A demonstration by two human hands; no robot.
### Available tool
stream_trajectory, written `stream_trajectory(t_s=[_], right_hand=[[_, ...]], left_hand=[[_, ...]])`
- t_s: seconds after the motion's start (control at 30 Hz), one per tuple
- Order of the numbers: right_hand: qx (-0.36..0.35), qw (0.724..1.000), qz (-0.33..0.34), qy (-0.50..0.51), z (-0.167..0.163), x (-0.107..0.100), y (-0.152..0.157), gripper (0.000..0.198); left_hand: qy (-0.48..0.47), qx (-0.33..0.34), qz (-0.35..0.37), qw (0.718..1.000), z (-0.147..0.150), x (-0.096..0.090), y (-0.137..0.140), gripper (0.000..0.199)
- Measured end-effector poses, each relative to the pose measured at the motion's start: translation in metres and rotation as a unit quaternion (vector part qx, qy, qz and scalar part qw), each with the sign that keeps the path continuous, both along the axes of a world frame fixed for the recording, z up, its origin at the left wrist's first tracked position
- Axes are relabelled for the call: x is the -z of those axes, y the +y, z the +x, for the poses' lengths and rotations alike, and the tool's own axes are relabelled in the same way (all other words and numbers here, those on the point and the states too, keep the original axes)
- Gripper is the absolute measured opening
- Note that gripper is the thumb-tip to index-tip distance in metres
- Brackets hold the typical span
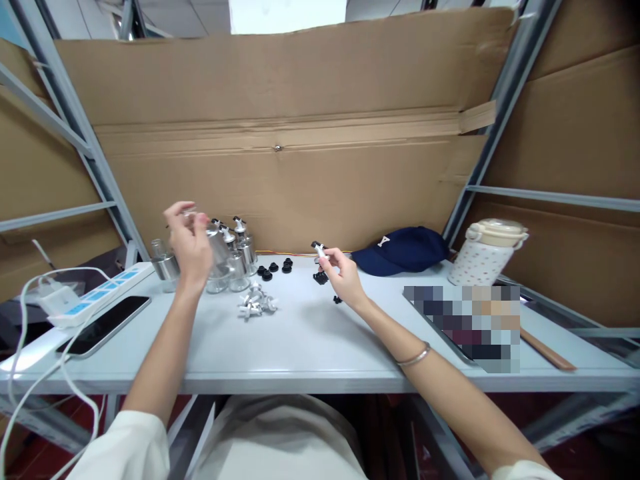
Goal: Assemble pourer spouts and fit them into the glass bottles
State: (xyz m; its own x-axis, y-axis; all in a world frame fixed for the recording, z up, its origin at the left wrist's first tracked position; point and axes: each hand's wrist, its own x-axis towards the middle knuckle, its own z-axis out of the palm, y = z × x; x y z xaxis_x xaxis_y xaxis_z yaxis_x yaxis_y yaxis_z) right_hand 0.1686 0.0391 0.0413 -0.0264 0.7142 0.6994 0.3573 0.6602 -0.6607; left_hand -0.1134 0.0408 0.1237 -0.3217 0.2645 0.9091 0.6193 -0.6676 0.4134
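Observation:
My left hand (pixel 189 243) is raised at the left, fingers closed around the clear neck of a glass bottle (pixel 190 212). Motion blur and the hand hide much of that bottle. Beside it stand several silver-and-glass pump bottles (pixel 246 248) with black-topped pumps. One bottle without a pump (pixel 164 265) is to the left of my wrist. My right hand (pixel 343 273) pinches a small pump head (pixel 319 251), white with a black nozzle. Black pieces (pixel 321 278) lie just below those fingers. Between my hands are a heap of white plastic parts (pixel 256 302) and several black caps (pixel 267 275).
A navy cap (pixel 405 250) and a spotted white tumbler (pixel 483 257) stand at the back right. Nearer is a blurred-out flat object with a brown stick (pixel 547 348). A phone (pixel 107 327), power strip (pixel 100 293) and white cables lie left. Cardboard (pixel 300 187) walls the table.

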Motion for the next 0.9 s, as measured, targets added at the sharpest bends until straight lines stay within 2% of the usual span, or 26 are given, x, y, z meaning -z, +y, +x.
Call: stream_trajectory(t_s=[0.1, 0.17, 0.23, 0.33, 0.47, 0.57, 0.67, 0.77, 0.9], right_hand=[[0.036, 0.999, 0.022, -0.008, 0.001, -0.003, -0.006, 0.022], [0.052, 0.998, 0.030, 0.002, 0.001, -0.005, -0.008, 0.022], [0.050, 0.998, 0.037, 0.029, 0.002, -0.005, -0.008, 0.021], [0.036, 0.996, 0.058, 0.059, 0.003, -0.005, -0.008, 0.018], [0.038, 0.994, 0.101, 0.009, 0.003, -0.004, -0.008, 0.023], [0.031, 0.993, 0.116, 0.000, 0.002, -0.003, -0.008, 0.026], [-0.006, 0.990, 0.139, 0.024, 0.001, -0.001, -0.007, 0.021], [-0.010, 0.985, 0.173, 0.008, 0.000, 0.001, -0.007, 0.016], [-0.011, 0.980, 0.197, -0.011, -0.003, 0.001, -0.008, 0.017]], left_hand=[[0.048, 0.179, -0.072, 0.980, 0.050, 0.005, 0.005, 0.023], [0.069, 0.301, -0.133, 0.942, 0.079, 0.014, 0.011, 0.023], [0.074, 0.367, -0.174, 0.911, 0.100, 0.028, 0.014, 0.023], [0.108, 0.403, -0.213, 0.884, 0.116, 0.051, 0.011, 0.024], [0.125, 0.429, -0.219, 0.867, 0.118, 0.070, -0.001, 0.027], [0.101, 0.455, -0.234, 0.853, 0.119, 0.075, -0.009, 0.029], [0.082, 0.481, -0.245, 0.838, 0.123, 0.077, -0.014, 0.033], [0.075, 0.506, -0.238, 0.826, 0.126, 0.080, -0.017, 0.038], [0.082, 0.517, -0.208, 0.826, 0.128, 0.086, -0.018, 0.043]])
